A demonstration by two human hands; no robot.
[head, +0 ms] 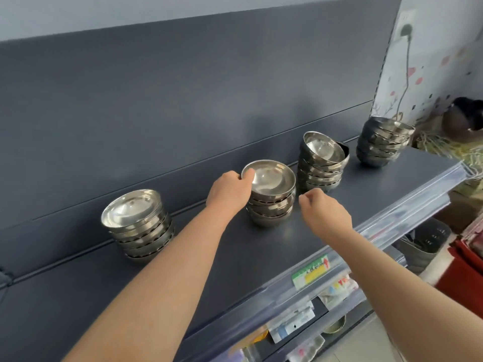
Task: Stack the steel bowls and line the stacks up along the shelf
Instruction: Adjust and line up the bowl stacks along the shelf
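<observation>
We look down on a dark grey shelf (261, 257) where four stacks of steel bowls run in a row from nine o'clock toward two o'clock of the view. The first stack (137, 222) stands at nine o'clock, close to the back panel (183, 100). It leans, its open top tipped toward us.

Well apart from it, at its two o'clock, our left hand (230, 195) holds the second stack (270, 205) by its top bowl (269, 177). The thumb lies over the rim at that bowl's nine o'clock and the fingers curl down the outside wall. This stack sits upright near the middle of the shelf.

At its three o'clock, just beside it, our right hand (326, 214) hovers over the shelf. Its fingers are curled in tight and hold nothing that we can see. Its fingertips are near the foot of the third stack (320, 168), but we cannot tell if they touch.

The third stack stands at one o'clock of the second. Its top tilts toward us, and a spare bowl (345, 150) leans behind it. The fourth stack (383, 143) stands apart at two o'clock, near the shelf's right end.

On the shelf's front rail (392, 218), at six o'clock of the right hand, sits a green and yellow tag (311, 271).
</observation>
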